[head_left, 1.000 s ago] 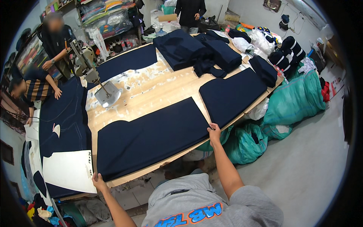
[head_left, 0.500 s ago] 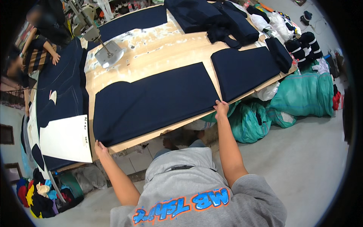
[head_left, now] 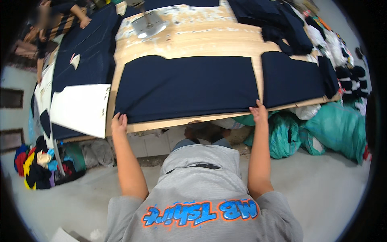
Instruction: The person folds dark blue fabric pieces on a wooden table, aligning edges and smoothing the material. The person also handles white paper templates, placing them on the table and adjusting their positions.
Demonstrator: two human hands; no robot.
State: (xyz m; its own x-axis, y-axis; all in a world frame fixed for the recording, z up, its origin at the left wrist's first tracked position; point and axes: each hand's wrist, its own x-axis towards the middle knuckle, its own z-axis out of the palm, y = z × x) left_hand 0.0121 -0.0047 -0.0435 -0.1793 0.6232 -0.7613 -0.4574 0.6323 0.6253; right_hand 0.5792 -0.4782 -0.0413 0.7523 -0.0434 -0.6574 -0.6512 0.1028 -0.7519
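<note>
A wide navy cloth panel (head_left: 193, 86) lies flat on the wooden table in front of me, its near edge along the table's front edge. At its near left corner, my left hand (head_left: 119, 124) pinches the cloth with bent fingers. My right hand (head_left: 259, 113) has its fingers closed at the near right corner. A soft crease runs across the left part of the panel. Just right of it, past a narrow strip of bare wood, lies another navy cloth panel (head_left: 292, 80). Left of my left hand is a white pattern sheet (head_left: 80, 109) on more dark cloth.
A metal cutting-machine base (head_left: 150, 26) stands on the table (head_left: 201, 42) beyond the panel. At far left, a co-worker's hand (head_left: 85, 21) rests near chalk-marked navy cloth (head_left: 90, 48). Green sacks (head_left: 334, 125) crowd the right side; colourful scraps (head_left: 38, 165) pile at lower left.
My view has shifted, so the table sits higher and appears straighter. Both hands are still at the panel's near corners; the cloth has stayed flat.
</note>
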